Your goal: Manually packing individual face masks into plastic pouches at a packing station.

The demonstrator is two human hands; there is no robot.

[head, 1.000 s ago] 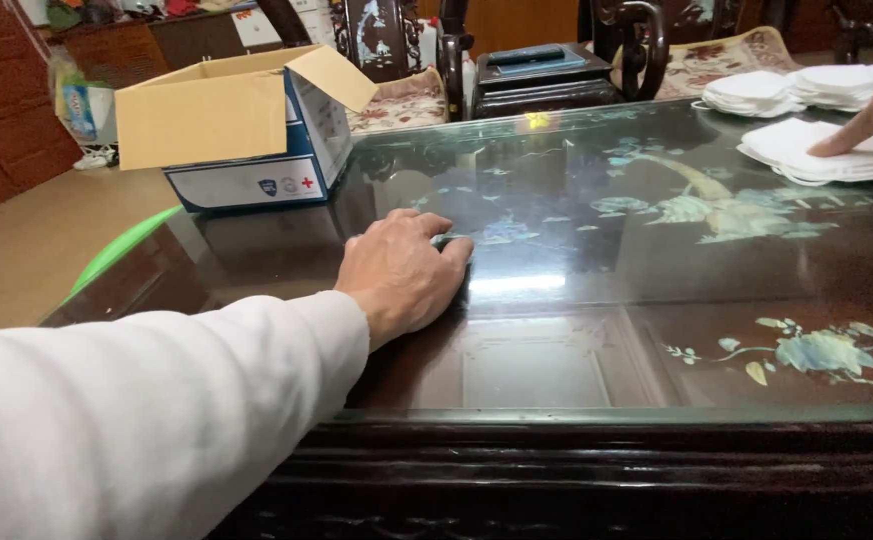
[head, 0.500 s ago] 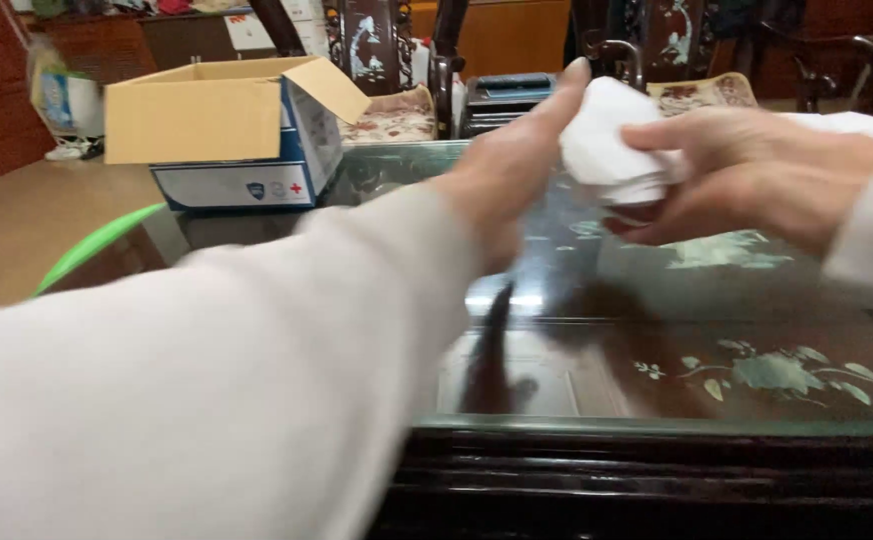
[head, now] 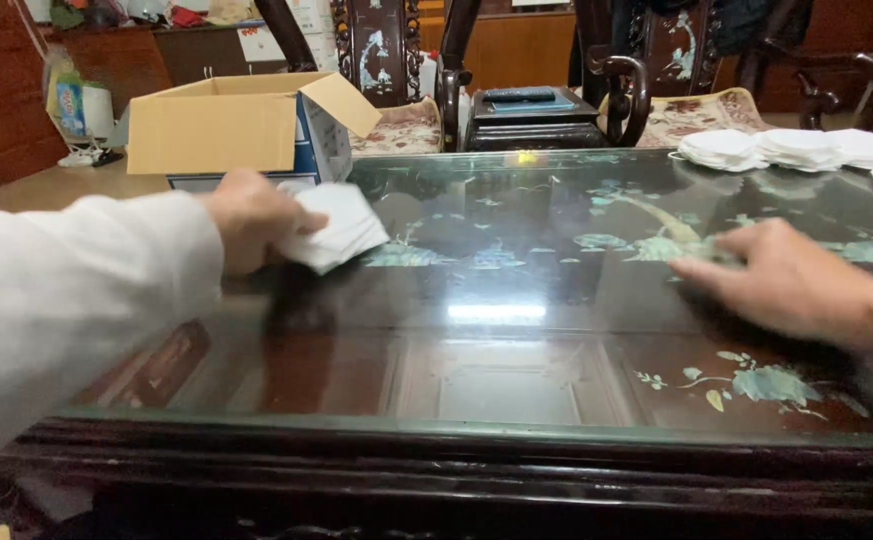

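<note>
Your left hand (head: pixel 252 218) grips a white folded cloth (head: pixel 342 228) near the cardboard box (head: pixel 219 130); right hand (head: pixel 792 282) open, flat on desk (head: pixel 517 310). Step: carrying cloth boxward.

The room is lit warmly and rather dimly from overhead, and a bright rectangular patch of glare is thrown onto the glass tabletop (head: pixel 517 260) near its middle. Chair backs and far furniture are mirrored softly in the glass. Motion blur is seen on the left hand (head: pixel 252 218) and the white cloth (head: pixel 342 228), heavier still on the right hand (head: pixel 787 282). Dark shadows are cast beneath both hands. The white stacks (head: pixel 787 148) at the far right are slightly overexposed.
</note>
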